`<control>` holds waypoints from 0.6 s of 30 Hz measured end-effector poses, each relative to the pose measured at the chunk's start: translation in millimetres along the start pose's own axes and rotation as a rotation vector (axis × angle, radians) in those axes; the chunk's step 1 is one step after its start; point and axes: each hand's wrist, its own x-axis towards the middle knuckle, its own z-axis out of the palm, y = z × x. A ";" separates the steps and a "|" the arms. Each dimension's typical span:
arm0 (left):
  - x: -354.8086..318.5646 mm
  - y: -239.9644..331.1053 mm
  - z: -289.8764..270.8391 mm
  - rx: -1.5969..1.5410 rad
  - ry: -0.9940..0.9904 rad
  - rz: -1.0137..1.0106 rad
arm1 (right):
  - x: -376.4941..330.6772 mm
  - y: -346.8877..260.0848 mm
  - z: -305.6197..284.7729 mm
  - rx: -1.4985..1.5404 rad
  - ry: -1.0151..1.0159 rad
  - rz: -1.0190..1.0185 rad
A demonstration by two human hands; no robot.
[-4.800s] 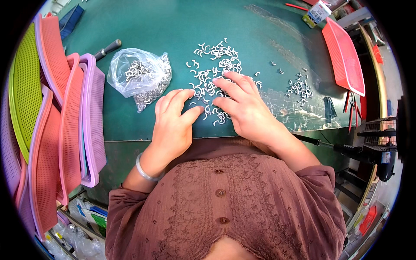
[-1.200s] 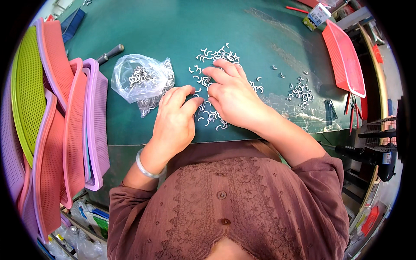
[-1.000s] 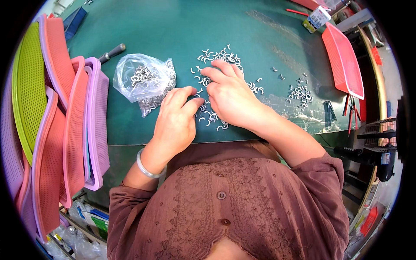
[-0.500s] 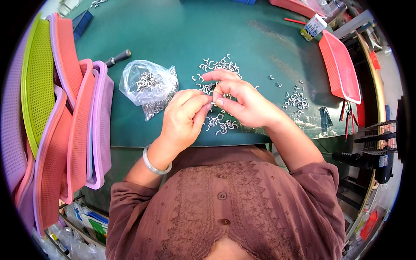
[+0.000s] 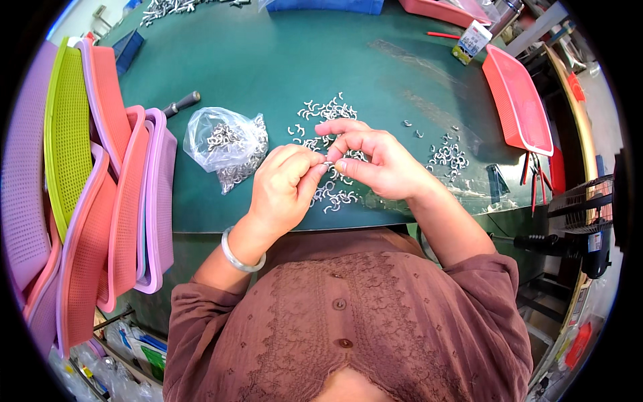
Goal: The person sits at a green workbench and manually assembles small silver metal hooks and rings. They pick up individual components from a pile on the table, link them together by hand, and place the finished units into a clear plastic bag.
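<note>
My left hand (image 5: 278,184) is closed, its thumb and index finger pinching a small silvery metal piece (image 5: 328,163). From the other side, my right hand (image 5: 392,164) closes its thumb and index finger on the same piece, while the other fingers reach forward. The piece is mostly hidden by fingertips, so its full shape cannot be seen. Under and beyond both hands lie many loose curved metal pieces (image 5: 328,110). A clear plastic bag (image 5: 206,154) filled with similar pieces sits left of my left hand. A smaller heap of curved pieces (image 5: 449,158) lies right of my right hand.
Stacked pink, purple and green perforated baskets (image 5: 70,127) stand at the left. A dark-handled tool (image 5: 182,104) lies behind the bag. At the right are a pink basket (image 5: 517,97), a small carton (image 5: 471,43), red-handled tools (image 5: 534,177) and a black fan (image 5: 583,218). A blue bin (image 5: 325,5) stands at the far edge.
The view has tilted slightly upward, showing more of the blue bin and metal parts at the far edge. Both hands keep their pinch at nearly the same place.
</note>
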 end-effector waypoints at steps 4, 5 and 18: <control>3.4 5.2 3.6 -0.020 -0.018 0.036 | -6.0 -1.1 -2.3 -0.095 0.049 -0.064; 4.0 5.4 5.8 -0.021 -0.020 0.045 | -8.3 -3.1 -4.2 -0.118 0.061 -0.073; -6.0 -6.3 0.8 0.279 -0.389 0.132 | -113.0 21.6 -100.7 -1.329 0.474 0.199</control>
